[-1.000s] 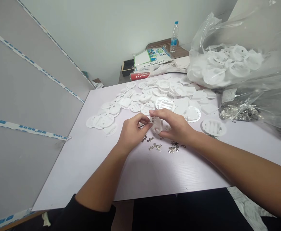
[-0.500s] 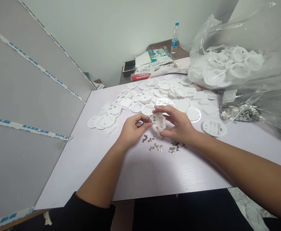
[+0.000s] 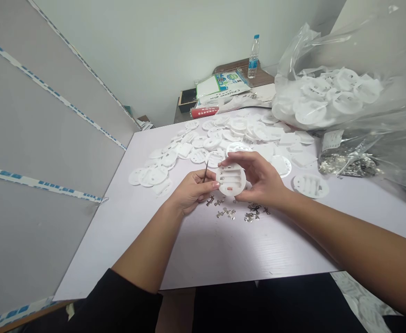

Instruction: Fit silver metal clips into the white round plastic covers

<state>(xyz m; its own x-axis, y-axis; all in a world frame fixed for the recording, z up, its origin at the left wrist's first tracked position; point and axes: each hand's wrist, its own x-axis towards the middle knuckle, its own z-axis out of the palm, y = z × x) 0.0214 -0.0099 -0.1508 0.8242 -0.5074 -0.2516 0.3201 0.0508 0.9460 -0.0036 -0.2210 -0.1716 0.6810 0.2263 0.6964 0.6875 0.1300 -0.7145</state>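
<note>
My right hand point(image 3: 260, 178) grips a round white plastic battery housing point(image 3: 233, 179) by its top and bottom edges, with its slotted inside facing me. Small metal contacts show at the left ends of its slots, and a small orange-brown patch lies low on it. My left hand point(image 3: 196, 190) is closed around a thin dark metal tool point(image 3: 206, 171), which points up; its exact kind is unclear. The left thumb touches the housing's left edge. Below the hands, several small metal contact pieces point(image 3: 226, 213) lie loose on the table.
Many white housings point(image 3: 213, 134) are heaped across the back of the table point(image 3: 126, 240). On the right stand a clear bag of housings point(image 3: 310, 108) and a bag of metal pieces point(image 3: 348, 162). A water bottle point(image 3: 253, 58) stands behind; a grey partition point(image 3: 43, 138) borders the left.
The housing has turned so that its inside faces me more fully. In my left hand the thin tool has swung from pointing at the housing to nearly upright.
</note>
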